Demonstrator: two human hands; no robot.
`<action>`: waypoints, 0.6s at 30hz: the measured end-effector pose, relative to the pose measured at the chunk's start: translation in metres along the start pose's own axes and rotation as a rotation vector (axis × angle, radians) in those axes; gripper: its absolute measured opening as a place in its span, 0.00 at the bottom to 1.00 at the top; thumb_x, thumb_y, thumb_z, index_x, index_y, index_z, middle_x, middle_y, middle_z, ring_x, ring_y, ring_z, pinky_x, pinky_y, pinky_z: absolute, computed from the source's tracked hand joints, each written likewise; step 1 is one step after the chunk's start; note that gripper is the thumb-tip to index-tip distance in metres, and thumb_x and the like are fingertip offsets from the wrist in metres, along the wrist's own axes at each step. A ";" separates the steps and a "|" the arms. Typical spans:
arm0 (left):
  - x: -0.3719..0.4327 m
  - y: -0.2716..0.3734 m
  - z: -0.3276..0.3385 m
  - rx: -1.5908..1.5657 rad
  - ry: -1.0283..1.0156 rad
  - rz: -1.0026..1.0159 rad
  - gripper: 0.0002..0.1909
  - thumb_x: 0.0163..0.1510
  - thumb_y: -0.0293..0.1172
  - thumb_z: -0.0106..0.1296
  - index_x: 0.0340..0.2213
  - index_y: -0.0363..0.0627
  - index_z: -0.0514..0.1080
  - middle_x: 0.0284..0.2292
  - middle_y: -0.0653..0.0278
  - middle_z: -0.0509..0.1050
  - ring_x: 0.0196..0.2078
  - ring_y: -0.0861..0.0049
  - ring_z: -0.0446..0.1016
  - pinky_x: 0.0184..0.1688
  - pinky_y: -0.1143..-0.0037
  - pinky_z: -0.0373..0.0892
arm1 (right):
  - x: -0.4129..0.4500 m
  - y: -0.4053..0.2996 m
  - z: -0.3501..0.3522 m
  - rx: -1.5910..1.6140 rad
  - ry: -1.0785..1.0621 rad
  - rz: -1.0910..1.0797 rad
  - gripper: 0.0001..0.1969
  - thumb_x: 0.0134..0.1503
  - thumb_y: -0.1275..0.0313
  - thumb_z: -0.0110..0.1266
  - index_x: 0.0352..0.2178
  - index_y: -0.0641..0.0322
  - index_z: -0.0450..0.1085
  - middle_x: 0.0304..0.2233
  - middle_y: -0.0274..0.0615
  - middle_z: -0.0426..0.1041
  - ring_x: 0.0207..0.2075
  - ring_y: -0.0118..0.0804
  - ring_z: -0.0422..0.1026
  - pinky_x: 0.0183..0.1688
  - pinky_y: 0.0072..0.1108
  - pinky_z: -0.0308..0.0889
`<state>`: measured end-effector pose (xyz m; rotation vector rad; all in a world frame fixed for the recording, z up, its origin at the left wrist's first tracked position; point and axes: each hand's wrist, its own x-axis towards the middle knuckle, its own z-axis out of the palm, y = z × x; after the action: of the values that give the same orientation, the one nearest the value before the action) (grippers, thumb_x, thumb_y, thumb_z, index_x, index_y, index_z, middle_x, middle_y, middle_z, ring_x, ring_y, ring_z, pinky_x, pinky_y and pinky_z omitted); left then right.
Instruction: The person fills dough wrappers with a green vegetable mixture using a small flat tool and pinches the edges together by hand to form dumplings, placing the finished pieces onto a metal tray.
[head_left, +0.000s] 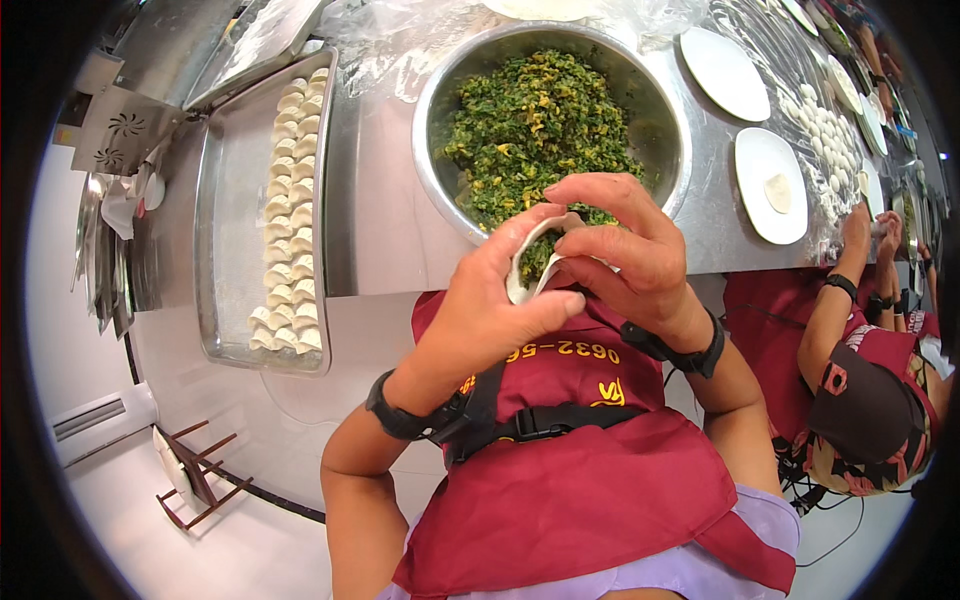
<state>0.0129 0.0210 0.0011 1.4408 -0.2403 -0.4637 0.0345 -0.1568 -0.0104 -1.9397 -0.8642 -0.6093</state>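
Note:
Both my hands hold one dough wrapper (517, 283) folded around chopped green filling, just over the near rim of a big steel bowl. My left hand (499, 289) cups it from the left, thumb along its lower edge. The fingertips and thumb of my right hand (630, 255) pinch its right side; the wrapper's left part gapes and filling shows inside. The steel bowl (424, 161) holds a heap of chopped greens with yellow bits (540, 127). Left of it, a metal tray (232, 187) carries rows of folded dumplings (279, 229) along its right side.
White plates (724, 75) lie right of the bowl; the nearer plate (769, 217) bears a wrapper (778, 193). Small dough pieces (825, 139) sit on the floured steel table (705, 247). Close on the right, a co-worker's hands (859, 229) work at the table. A stool (199, 480) stands lower left.

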 end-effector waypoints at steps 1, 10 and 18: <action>0.000 0.001 0.002 0.001 0.000 -0.001 0.30 0.43 0.25 0.57 0.48 0.35 0.61 0.45 0.58 0.69 0.48 0.71 0.68 0.50 0.75 0.64 | 0.001 0.000 0.001 0.013 0.010 0.007 0.10 0.35 0.79 0.59 0.24 0.63 0.70 0.38 0.46 0.71 0.36 0.44 0.71 0.36 0.28 0.67; 0.000 0.001 -0.010 0.110 0.073 0.262 0.21 0.47 0.13 0.49 0.45 0.35 0.66 0.42 0.59 0.72 0.44 0.77 0.71 0.45 0.77 0.69 | 0.007 -0.011 0.002 0.180 0.169 0.166 0.09 0.42 0.81 0.58 0.28 0.65 0.69 0.39 0.48 0.70 0.37 0.43 0.71 0.37 0.25 0.67; -0.002 0.000 -0.009 -0.115 0.114 0.228 0.19 0.48 0.15 0.52 0.43 0.37 0.67 0.42 0.57 0.71 0.46 0.74 0.70 0.46 0.76 0.69 | -0.015 -0.009 0.008 0.279 0.143 0.231 0.09 0.46 0.81 0.55 0.32 0.66 0.69 0.39 0.50 0.69 0.37 0.41 0.71 0.38 0.24 0.67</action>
<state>0.0145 0.0297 0.0003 1.3045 -0.2787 -0.2054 0.0187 -0.1513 -0.0196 -1.6901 -0.5904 -0.4571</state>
